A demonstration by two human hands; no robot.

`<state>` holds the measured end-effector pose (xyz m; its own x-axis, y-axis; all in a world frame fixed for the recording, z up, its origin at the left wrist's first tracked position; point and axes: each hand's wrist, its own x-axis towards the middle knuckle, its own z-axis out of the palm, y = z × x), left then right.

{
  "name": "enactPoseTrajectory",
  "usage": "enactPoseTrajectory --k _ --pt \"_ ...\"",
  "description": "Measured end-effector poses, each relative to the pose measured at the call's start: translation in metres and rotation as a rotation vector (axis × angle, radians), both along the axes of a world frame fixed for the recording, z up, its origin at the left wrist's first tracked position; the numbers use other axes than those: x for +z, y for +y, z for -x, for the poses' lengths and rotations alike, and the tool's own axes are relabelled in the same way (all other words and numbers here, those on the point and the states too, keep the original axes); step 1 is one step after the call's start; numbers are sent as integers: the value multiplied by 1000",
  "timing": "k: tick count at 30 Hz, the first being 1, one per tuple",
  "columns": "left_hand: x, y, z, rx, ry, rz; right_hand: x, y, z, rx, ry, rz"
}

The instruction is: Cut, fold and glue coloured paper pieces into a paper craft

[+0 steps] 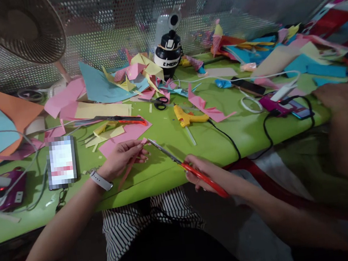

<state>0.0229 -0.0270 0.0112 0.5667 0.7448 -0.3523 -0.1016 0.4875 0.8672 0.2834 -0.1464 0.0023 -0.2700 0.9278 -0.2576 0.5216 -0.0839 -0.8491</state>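
My left hand (pixel 125 156) pinches a narrow pink paper strip (pixel 127 170), whose long end hangs down toward the table's front edge. A small piece of the strip shows above the fingertips. In my right hand (pixel 201 172) is a pair of red-handled scissors (pixel 180 162), gripped by the handles. The blades point up and left, their tips right beside the top of the strip. Whether the blades touch the paper I cannot tell. Behind my left hand lies a pink paper sheet (pixel 125 136). A yellow glue gun (pixel 188 117) with a glue stick rests beyond the scissors.
Black scissors (pixel 160 103), a phone (pixel 62 162), paper scraps and a black bottle (pixel 168 57) lie or stand on the green table (pixel 166 174). A fan (pixel 22 30) stands back left. Cords run from a purple power strip (pixel 274 105); another person's arm (pixel 346 134) is at right.
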Motion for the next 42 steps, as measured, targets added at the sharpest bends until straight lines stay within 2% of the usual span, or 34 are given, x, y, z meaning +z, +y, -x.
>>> enactPoseTrajectory --k 4,12,22,32,36,42 --pt "2 -1 0 15 -14 -27 2 -1 0 52 -17 -59" --pt "1 -2 0 -41 -61 -19 8 3 4 82 -6 -29" --pt "1 -2 0 -59 -15 -39 9 5 5 73 -64 -35" --pt "-3 -1 1 -81 11 -37 17 5 7 14 -37 45" --pt "-4 0 3 -97 10 14 12 5 7 -37 -15 78" --pt "2 1 2 -90 -20 46 3 3 1 -23 -38 -18"
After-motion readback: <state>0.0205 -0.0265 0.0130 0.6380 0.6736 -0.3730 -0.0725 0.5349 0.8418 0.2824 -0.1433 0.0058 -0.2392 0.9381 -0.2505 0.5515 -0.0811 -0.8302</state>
